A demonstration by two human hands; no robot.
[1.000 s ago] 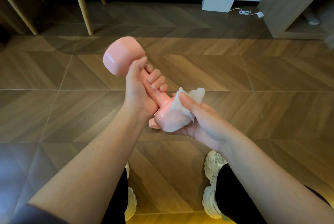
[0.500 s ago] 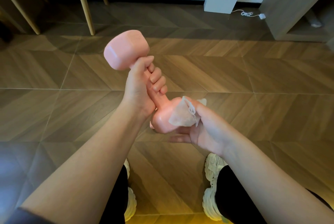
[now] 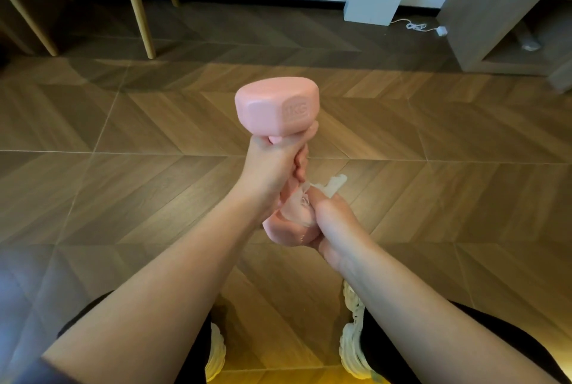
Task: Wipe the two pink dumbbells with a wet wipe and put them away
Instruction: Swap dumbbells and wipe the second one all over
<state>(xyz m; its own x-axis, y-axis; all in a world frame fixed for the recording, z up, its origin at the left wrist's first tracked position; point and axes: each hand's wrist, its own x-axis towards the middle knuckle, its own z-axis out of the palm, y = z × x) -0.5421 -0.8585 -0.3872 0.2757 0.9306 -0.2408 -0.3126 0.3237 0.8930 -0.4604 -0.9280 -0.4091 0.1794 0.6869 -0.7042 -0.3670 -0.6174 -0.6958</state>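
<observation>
Evidently the left hand (image 3: 272, 167) grips the pink dumbbell (image 3: 275, 108) by its handle, holding it upright so the right hand (image 3: 334, 222) can clasp the wet wipe (image 3: 335, 183) round the lower head.

"1KG" is embossed on the pink dumbbell (image 3: 276, 105) head's side face.
</observation>
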